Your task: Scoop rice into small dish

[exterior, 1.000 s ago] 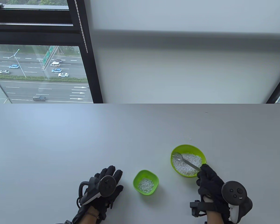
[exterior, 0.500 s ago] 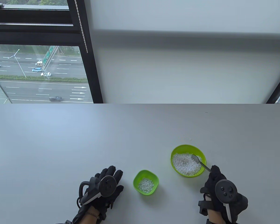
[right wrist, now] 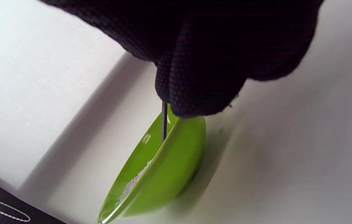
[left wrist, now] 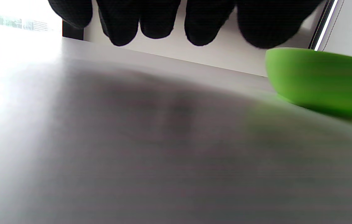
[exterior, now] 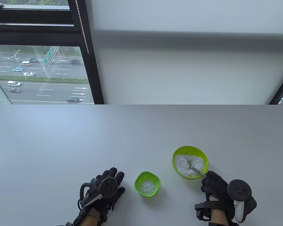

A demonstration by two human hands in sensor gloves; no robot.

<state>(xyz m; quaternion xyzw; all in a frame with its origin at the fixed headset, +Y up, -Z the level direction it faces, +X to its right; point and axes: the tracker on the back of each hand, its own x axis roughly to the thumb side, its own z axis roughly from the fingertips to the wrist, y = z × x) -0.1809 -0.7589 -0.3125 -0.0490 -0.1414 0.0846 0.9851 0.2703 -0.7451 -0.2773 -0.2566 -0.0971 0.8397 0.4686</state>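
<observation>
Two green vessels on the table (exterior: 85, 141): large bowl (exterior: 204, 156) of rice (exterior: 182, 164) on the right, small dish (exterior: 155, 180) well left of it and nearer the person. Right hand (exterior: 214, 186) pinching a metal spoon (exterior: 194, 168) by the handle end, scoop buried in the rice, long axis running from the grip up and to the left. Probably loading now; carrying it calls for a leftward sweep across the bowl's near rim. Left hand (exterior: 108, 188) flat on the table, fingers spread, holding nothing, just beside the dish and the nearer of the two.
</observation>
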